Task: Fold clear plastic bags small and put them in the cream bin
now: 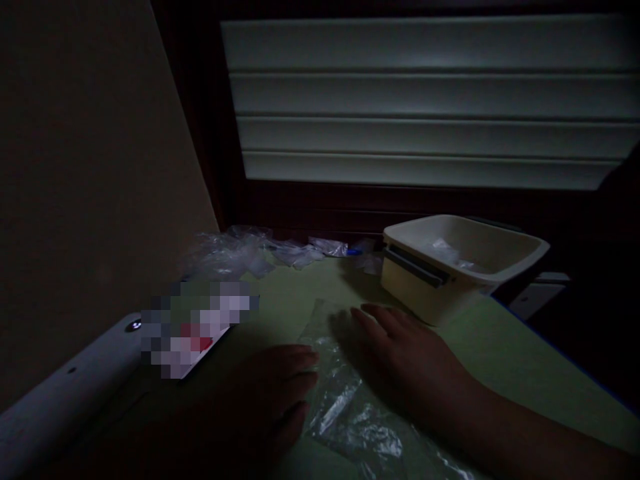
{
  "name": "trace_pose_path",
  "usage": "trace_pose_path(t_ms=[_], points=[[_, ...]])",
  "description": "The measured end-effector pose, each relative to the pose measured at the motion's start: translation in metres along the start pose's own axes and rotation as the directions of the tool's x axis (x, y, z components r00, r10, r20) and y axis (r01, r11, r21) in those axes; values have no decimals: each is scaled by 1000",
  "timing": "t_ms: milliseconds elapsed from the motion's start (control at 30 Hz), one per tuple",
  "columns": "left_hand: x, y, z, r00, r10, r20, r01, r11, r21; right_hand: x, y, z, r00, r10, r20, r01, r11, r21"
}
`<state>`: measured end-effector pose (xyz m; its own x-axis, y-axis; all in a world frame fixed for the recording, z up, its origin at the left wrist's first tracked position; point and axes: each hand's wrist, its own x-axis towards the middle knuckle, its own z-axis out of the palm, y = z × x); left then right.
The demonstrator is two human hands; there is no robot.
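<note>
The scene is dim. A clear plastic bag (350, 413) lies flat on a pale green table (510, 360) in front of me. My right hand (400, 350) rests palm down on its upper part, fingers stretched out and pointing left. My left hand (273, 393) lies at the bag's left edge, fingers extended flat toward it and touching the plastic. Neither hand grips anything that I can make out.
A cream plastic tub (460, 267) with some clear plastic inside stands at the back right. A heap of clear bags (250, 253) lies against the back wall. A blurred card (195, 327) sits left, beside a white rail (65, 393). The table's blue edge runs along the right.
</note>
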<state>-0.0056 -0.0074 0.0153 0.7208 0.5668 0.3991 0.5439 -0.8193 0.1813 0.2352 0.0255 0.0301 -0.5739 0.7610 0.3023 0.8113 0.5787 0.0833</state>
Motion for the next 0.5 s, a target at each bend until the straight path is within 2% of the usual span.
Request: trace_pose_path(t_ms=[167, 367, 433, 500], points=[[-3, 0, 2, 999, -9, -46, 9, 1000, 6, -9, -10, 10, 989, -62, 131, 50, 994, 94], [-5, 0, -2, 995, -17, -100, 22, 999, 46, -8, 6, 19, 975, -161, 152, 135, 977, 163], [-8, -3, -1, 987, -45, -153, 46, 999, -1, -5, 12, 19, 966, -213, 149, 182, 963, 200], [-13, -8, 4, 974, -111, -198, 88, 989, -119, -3, 16, 18, 955, -265, 136, 226, 943, 245]])
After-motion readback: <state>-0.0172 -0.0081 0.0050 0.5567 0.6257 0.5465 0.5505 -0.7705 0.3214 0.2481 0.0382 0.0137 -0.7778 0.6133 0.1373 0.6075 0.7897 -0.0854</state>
